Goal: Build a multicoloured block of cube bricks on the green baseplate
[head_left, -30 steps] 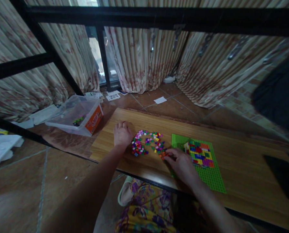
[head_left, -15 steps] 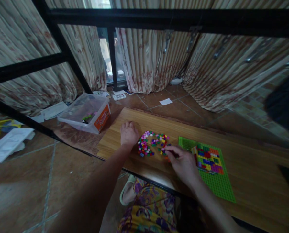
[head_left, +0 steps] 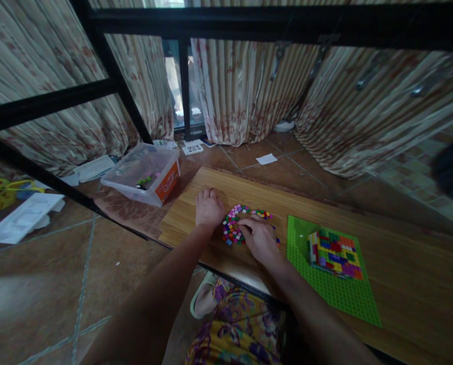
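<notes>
My left hand (head_left: 210, 207) lies flat on the wooden table, fingers stretched out, just left of a heap of small coloured building bricks (head_left: 232, 230). Over the middle of the bricks is my right hand (head_left: 260, 237), its thumb and fingertips drawn together. Whatever may be between those fingertips is too small to make out, and the hand covers part of the heap. To the right lies a green baseplate (head_left: 325, 299). A low block built of many-coloured bricks (head_left: 336, 253) stands on it.
The narrow wooden table (head_left: 401, 268) runs off to the right. Left of it, on the floor, sits a clear plastic box (head_left: 131, 187) with an orange label and a few pieces inside. A black metal frame (head_left: 226, 23) crosses ahead, before patterned curtains (head_left: 230, 96).
My right hand has moved left, from the right edge of the loose bricks to over their middle. My left hand stays flat on the table. The view has shifted slightly.
</notes>
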A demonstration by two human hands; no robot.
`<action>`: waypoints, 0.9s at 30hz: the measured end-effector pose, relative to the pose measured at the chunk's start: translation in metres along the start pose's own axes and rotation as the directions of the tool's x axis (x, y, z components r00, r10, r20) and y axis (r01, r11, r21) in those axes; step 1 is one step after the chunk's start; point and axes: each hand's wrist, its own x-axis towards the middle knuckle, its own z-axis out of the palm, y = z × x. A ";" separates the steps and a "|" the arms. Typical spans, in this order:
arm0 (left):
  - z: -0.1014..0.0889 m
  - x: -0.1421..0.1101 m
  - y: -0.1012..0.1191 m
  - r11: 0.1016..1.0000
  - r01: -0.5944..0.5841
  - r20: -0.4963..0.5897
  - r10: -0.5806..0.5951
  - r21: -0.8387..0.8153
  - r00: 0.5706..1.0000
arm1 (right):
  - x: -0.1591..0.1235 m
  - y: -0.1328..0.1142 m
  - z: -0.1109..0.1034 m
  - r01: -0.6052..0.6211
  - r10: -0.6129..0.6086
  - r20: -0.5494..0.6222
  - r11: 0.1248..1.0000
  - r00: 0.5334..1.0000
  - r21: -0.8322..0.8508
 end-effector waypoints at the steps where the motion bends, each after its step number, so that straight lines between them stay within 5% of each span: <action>1: 0.000 0.000 0.000 1.000 0.000 -0.001 0.000 0.001 1.000 | -0.001 0.001 -0.002 -0.005 0.005 -0.013 1.000 1.000 0.005; 14: 0.000 0.001 0.000 1.000 -0.011 -0.006 0.012 0.021 1.000 | -0.004 -0.021 0.009 -0.032 0.048 0.103 0.987 0.994 -0.155; 27: 0.001 0.000 0.000 1.000 -0.001 -0.007 0.001 -0.002 1.000 | 0.011 -0.028 -0.003 0.154 -0.071 0.243 0.928 0.967 -0.340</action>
